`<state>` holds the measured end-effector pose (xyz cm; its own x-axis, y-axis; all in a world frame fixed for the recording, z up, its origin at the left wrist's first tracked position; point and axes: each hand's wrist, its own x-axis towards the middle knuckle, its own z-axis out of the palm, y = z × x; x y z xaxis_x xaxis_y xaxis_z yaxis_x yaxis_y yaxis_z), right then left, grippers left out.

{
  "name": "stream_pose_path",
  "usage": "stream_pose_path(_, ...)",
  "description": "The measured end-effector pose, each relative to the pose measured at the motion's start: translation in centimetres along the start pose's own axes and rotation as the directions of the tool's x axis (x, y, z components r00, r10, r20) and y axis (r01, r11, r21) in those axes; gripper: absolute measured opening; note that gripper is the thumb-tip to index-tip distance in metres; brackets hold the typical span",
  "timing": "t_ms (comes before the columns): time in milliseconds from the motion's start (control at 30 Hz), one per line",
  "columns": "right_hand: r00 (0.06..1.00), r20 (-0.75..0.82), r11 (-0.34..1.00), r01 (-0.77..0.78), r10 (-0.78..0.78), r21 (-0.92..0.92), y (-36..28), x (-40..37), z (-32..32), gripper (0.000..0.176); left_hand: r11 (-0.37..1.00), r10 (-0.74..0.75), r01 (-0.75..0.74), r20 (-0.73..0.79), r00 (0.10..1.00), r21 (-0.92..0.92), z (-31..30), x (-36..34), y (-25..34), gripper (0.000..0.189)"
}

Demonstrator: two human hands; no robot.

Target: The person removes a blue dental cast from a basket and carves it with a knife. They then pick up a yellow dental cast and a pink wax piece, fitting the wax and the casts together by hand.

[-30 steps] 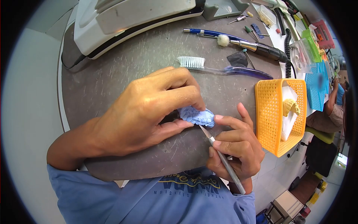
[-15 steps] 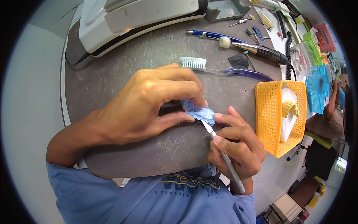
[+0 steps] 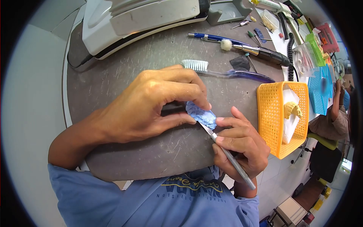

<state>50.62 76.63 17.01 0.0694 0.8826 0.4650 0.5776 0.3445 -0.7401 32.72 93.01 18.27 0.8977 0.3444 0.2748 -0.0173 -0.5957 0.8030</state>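
Observation:
My left hand point(image 3: 157, 94) pinches a small, lumpy blue dental cast point(image 3: 199, 114) between thumb and fingers, low over the grey work surface. Part of the cast is hidden under those fingers. In my right hand point(image 3: 245, 145) is a craft knife point(image 3: 233, 162) with a metal handle, held like a pen. Its pointed blade lies against the near edge of the cast. One right fingertip touches the cast's right end, steadying it beside the blade.
Beyond my hands lie a toothbrush point(image 3: 227, 73), a blue pen point(image 3: 211, 37) and a handpiece with a fluffy tip point(image 3: 264, 52). To the right stands a yellow basket point(image 3: 270, 121) holding a yellowish dental cast point(image 3: 292, 109). A white machine point(image 3: 143, 22) stands at the back left. Another person point(image 3: 332, 121) sits far right.
The knife has shifted slightly, its blade now lying lower and more slanted along the cast's near edge. My right hand has turned a little with it. The left hand keeps its hold.

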Motion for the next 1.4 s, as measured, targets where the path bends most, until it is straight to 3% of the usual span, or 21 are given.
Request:
stream_pose_path(300, 0.998, -0.062, 1.000, 0.017, -0.018, -0.025, 0.20, -0.35, 0.64, 0.024, 1.000, 0.004, -0.004, 0.001, 1.000, 0.023, -0.18, 0.06, 0.06, 0.027)
stream_pose_path(433, 0.998, -0.057, 0.999, 0.036, -0.037, -0.026, 0.06, -0.20, 0.56, 0.023, 0.999, -0.046, 0.046, 0.010, 0.999, 0.006, -0.23, -0.03, 0.07, 0.028)
stream_pose_path(733, 0.999, -0.017, 0.996, 0.048, -0.049, -0.076, 0.05, -0.10, 0.46, 0.023, 1.000, -0.007, 0.007, -0.008, 1.000, 0.007, -0.04, -0.05, 0.05, 0.027)
stream_pose_path(1400, 0.997, -0.069, 0.996, 0.028, -0.034, -0.087, 0.15, -0.23, 0.82, 0.023, 0.998, -0.068, 0.068, 0.022, 0.997, 0.001, -0.47, 0.05, 0.09, 0.028)
